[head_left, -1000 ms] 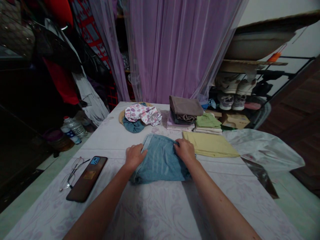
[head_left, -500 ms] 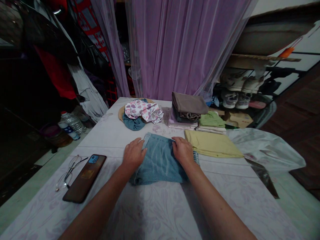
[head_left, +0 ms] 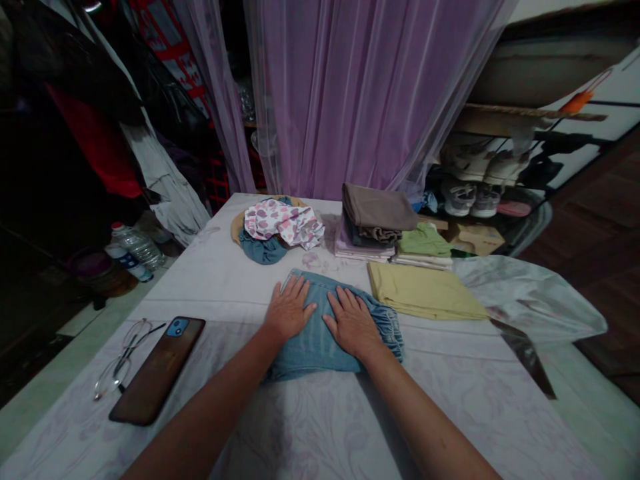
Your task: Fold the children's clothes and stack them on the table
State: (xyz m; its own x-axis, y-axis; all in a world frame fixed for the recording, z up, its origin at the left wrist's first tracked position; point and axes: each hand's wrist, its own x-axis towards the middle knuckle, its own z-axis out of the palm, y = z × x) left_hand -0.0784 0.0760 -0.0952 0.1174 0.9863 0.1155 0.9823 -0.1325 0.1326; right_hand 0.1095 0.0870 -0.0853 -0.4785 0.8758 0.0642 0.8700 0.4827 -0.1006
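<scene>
Resting open and flat, the left hand (head_left: 290, 312) and right hand (head_left: 352, 325) could wrinkle the denim (head_left: 320, 343) beneath them by dragging sideways, as the gathered edge (head_left: 390, 328) beyond the right hand looks springy.

Phone (head_left: 159, 377) left of garment (head_left: 320, 343); clothes stack (head_left: 377, 207) behind.

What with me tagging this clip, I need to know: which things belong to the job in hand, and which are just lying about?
In the job:
left hand and right hand, on denim garment
likely also: yellow folded cloth, stack of folded clothes, crumpled printed cloth

Apparently lying about:
smartphone
eyeglasses
clear plastic bottle
gray sneakers
</scene>
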